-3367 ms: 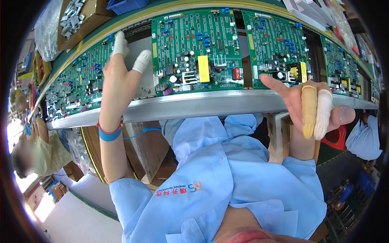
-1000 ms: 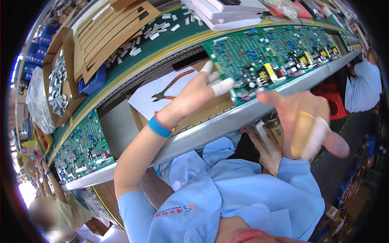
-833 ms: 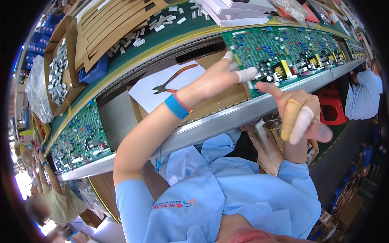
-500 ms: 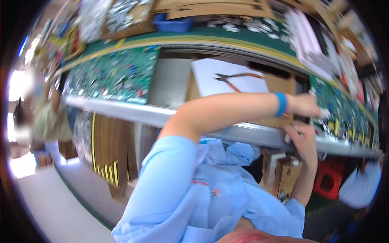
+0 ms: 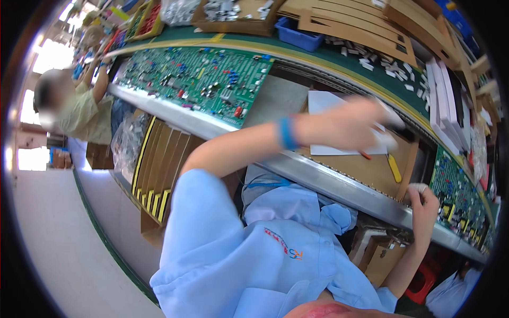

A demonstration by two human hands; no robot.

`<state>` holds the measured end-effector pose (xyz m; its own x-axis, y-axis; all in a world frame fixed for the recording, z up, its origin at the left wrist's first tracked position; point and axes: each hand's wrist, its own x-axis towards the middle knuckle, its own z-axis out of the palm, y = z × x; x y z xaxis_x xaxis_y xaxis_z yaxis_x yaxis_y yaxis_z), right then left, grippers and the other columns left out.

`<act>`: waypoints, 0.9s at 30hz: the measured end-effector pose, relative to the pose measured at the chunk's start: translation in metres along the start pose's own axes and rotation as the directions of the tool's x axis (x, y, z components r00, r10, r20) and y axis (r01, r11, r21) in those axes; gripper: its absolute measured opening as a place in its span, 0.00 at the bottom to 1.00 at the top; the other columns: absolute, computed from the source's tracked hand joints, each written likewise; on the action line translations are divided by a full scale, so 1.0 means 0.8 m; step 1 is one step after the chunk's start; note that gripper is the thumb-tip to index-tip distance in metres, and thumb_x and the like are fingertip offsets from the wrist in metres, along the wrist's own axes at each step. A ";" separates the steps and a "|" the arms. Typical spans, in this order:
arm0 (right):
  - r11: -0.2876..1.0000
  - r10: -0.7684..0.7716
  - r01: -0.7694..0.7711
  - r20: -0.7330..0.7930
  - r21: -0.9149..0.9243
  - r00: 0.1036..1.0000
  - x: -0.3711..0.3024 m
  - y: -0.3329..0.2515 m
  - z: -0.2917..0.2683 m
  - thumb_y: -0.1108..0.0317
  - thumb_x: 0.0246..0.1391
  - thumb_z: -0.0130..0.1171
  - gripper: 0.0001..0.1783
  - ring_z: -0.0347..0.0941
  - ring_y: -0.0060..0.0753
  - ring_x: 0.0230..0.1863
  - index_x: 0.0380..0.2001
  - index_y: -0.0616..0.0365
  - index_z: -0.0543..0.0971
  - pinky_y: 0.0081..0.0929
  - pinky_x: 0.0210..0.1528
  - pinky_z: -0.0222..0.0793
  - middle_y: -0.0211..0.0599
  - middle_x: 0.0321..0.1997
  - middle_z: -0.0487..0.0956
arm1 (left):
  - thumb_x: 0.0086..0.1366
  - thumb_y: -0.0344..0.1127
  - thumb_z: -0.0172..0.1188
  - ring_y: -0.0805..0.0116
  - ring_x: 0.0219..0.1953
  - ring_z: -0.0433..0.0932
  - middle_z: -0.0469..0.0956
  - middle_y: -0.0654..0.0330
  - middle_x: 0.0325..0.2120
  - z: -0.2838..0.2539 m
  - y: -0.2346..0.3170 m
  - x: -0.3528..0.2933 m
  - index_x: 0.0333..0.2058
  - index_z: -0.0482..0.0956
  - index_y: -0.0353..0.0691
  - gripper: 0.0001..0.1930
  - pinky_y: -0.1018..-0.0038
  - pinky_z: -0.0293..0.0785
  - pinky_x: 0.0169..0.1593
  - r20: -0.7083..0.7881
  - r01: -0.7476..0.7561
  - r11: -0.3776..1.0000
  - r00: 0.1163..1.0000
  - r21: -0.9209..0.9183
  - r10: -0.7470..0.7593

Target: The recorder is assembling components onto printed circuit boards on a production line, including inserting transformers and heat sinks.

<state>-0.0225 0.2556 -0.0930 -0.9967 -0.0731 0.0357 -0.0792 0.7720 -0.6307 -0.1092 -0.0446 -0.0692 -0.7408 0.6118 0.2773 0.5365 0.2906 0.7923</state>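
My left hand (image 5: 352, 126), with a blue wristband (image 5: 287, 133), passes over a white paper sheet (image 5: 324, 147). Motion smears it, and pale coverings show at its fingertips. Whether it holds anything cannot be made out. Under it, an orange handle end (image 5: 365, 155) of the cutting pliers peeks out; the rest is mostly hidden. Beside it lies a yellow tool handle (image 5: 394, 168), on brown cardboard (image 5: 371, 172). My right hand (image 5: 424, 209) rests at the metal rail (image 5: 339, 177), thumb apart from the curled fingers, close to the right-hand green circuit board (image 5: 450, 183).
A large populated circuit board (image 5: 196, 79) lies on the line at left. Behind are a blue bin (image 5: 298, 36), loose white parts (image 5: 389, 69) and white foam-like strips (image 5: 442, 100). Cardboard dividers (image 5: 164, 164) stand below the rail. Another person (image 5: 85, 114) works at far left.
My left hand has swung left from beside the right-hand board to over the paper and pliers. A yellow handle now shows. The whole view has turned; my right hand stays at the rail.
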 end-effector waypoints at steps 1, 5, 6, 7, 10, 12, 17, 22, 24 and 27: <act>0.959 -0.214 0.190 -0.095 -0.211 0.972 -0.004 -0.028 -0.007 0.65 0.55 0.59 0.09 0.73 0.37 0.30 0.29 0.59 0.79 0.34 0.47 0.68 0.38 0.26 0.79 | 0.60 0.37 0.58 0.54 0.39 0.79 0.80 0.49 0.35 -0.029 -0.015 -0.021 0.47 0.78 0.38 0.17 0.64 0.75 0.42 -0.182 -0.107 0.967 0.972 0.231 0.151; 0.748 -0.476 0.390 -0.025 -0.537 0.879 0.015 -0.138 -0.022 0.68 0.43 0.65 0.15 0.72 0.49 0.32 0.37 0.58 0.78 0.41 0.42 0.68 0.39 0.28 0.76 | 0.61 0.38 0.61 0.57 0.44 0.78 0.81 0.53 0.39 -0.156 -0.053 -0.102 0.45 0.80 0.39 0.15 0.67 0.72 0.49 -0.541 0.411 0.715 0.839 0.566 -0.055; 0.719 -0.435 0.405 0.088 -0.565 0.896 0.018 -0.165 -0.023 0.69 0.40 0.67 0.18 0.71 0.47 0.33 0.38 0.58 0.79 0.40 0.35 0.66 0.40 0.32 0.75 | 0.62 0.39 0.60 0.58 0.44 0.79 0.81 0.53 0.41 -0.190 -0.080 -0.140 0.46 0.80 0.39 0.16 0.68 0.71 0.49 -0.575 0.485 0.558 0.818 0.673 -0.018; 0.717 -0.535 0.502 0.081 -0.484 0.841 0.027 -0.185 -0.011 0.68 0.36 0.67 0.20 0.70 0.43 0.31 0.38 0.58 0.79 0.42 0.33 0.66 0.39 0.30 0.74 | 0.64 0.37 0.58 0.63 0.45 0.79 0.80 0.52 0.45 -0.220 -0.095 -0.188 0.48 0.79 0.39 0.16 0.72 0.72 0.50 -0.670 0.631 0.531 0.727 0.566 -0.150; 0.768 -0.422 0.386 0.049 -0.511 0.905 0.038 -0.152 -0.041 0.68 0.37 0.67 0.20 0.71 0.44 0.31 0.38 0.59 0.79 0.41 0.34 0.66 0.39 0.31 0.74 | 0.63 0.35 0.58 0.59 0.47 0.79 0.80 0.49 0.44 -0.252 -0.089 -0.259 0.48 0.78 0.35 0.17 0.68 0.71 0.52 -0.713 0.679 0.455 0.690 0.577 -0.126; 0.791 -0.331 0.293 0.027 -0.538 0.943 0.019 -0.156 -0.051 0.68 0.37 0.67 0.20 0.71 0.44 0.31 0.38 0.59 0.79 0.41 0.34 0.66 0.40 0.31 0.75 | 0.63 0.35 0.59 0.59 0.46 0.79 0.81 0.49 0.43 -0.246 -0.102 -0.237 0.49 0.77 0.35 0.17 0.68 0.72 0.51 -0.694 0.684 0.448 0.698 0.575 -0.175; 0.764 -0.327 0.350 0.143 -0.542 0.934 0.042 -0.236 -0.002 0.69 0.38 0.67 0.20 0.72 0.46 0.32 0.39 0.61 0.78 0.41 0.34 0.67 0.41 0.32 0.75 | 0.62 0.35 0.59 0.62 0.40 0.79 0.82 0.55 0.39 -0.226 -0.119 -0.244 0.50 0.77 0.40 0.17 0.69 0.67 0.51 -0.647 0.635 0.426 0.750 0.645 -0.139; 0.693 -0.339 0.382 0.191 -0.612 0.921 0.070 -0.306 0.027 0.70 0.39 0.66 0.21 0.72 0.48 0.32 0.40 0.62 0.77 0.40 0.35 0.67 0.43 0.33 0.76 | 0.63 0.37 0.59 0.64 0.44 0.76 0.81 0.59 0.41 -0.219 -0.111 -0.255 0.52 0.77 0.45 0.18 0.65 0.51 0.62 -0.640 0.635 0.304 0.762 0.710 -0.097; 0.683 -0.336 0.401 0.225 -0.610 0.914 0.082 -0.328 0.040 0.70 0.39 0.66 0.21 0.73 0.49 0.32 0.41 0.62 0.77 0.40 0.35 0.68 0.43 0.33 0.77 | 0.63 0.37 0.58 0.65 0.46 0.76 0.81 0.60 0.42 -0.228 -0.108 -0.267 0.52 0.77 0.46 0.18 0.63 0.50 0.62 -0.644 0.641 0.304 0.758 0.705 -0.105; 0.687 -0.328 0.427 0.272 -0.588 0.904 0.048 -0.317 0.014 0.71 0.40 0.66 0.21 0.73 0.50 0.32 0.41 0.63 0.77 0.39 0.35 0.68 0.44 0.34 0.77 | 0.64 0.41 0.58 0.62 0.48 0.76 0.80 0.59 0.43 -0.251 -0.115 -0.275 0.53 0.75 0.48 0.19 0.60 0.50 0.62 -0.639 0.637 0.209 0.766 0.742 -0.065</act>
<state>-0.0401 0.0499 0.0598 -0.8704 -0.4916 0.0281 -0.4905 0.8706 0.0379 -0.0767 -0.3541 -0.0937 -0.8607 -0.0200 0.5087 -0.0594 0.9963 -0.0614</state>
